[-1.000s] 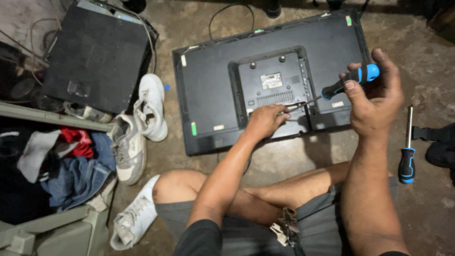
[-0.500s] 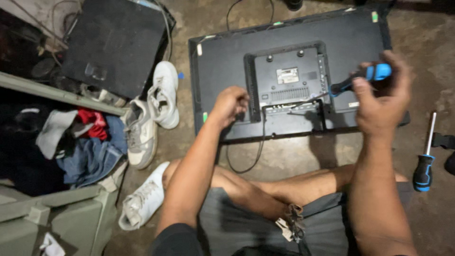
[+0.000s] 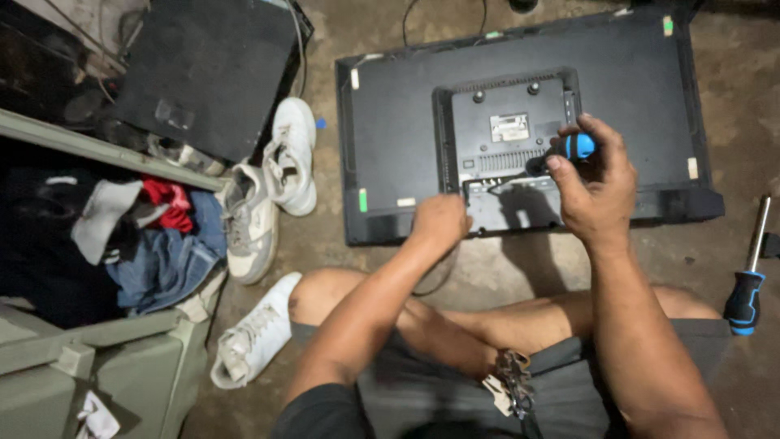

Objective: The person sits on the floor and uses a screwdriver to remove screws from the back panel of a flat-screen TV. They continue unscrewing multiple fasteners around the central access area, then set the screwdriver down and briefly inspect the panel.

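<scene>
A black flat-screen television (image 3: 390, 122) lies face down on the concrete floor in front of my crossed legs. My right hand (image 3: 597, 187) grips a screwdriver with a blue and black handle (image 3: 569, 150) over the raised rear housing (image 3: 504, 122). My left hand (image 3: 439, 223) rests closed on the lower edge of the television, beside the port panel; I cannot see whether it holds anything.
A second screwdriver (image 3: 747, 276) lies on the floor at right. Three white sneakers (image 3: 268, 187) sit left of the television. An open green bin (image 3: 81, 341) holds clothes at left. A dark flat panel (image 3: 203, 73) leans at upper left. Keys (image 3: 508, 382) hang at my waist.
The view shifted, so the television sits further right and lower. My left hand slid from the rear housing to the television's lower edge. My right hand lowered the screwdriver onto the housing.
</scene>
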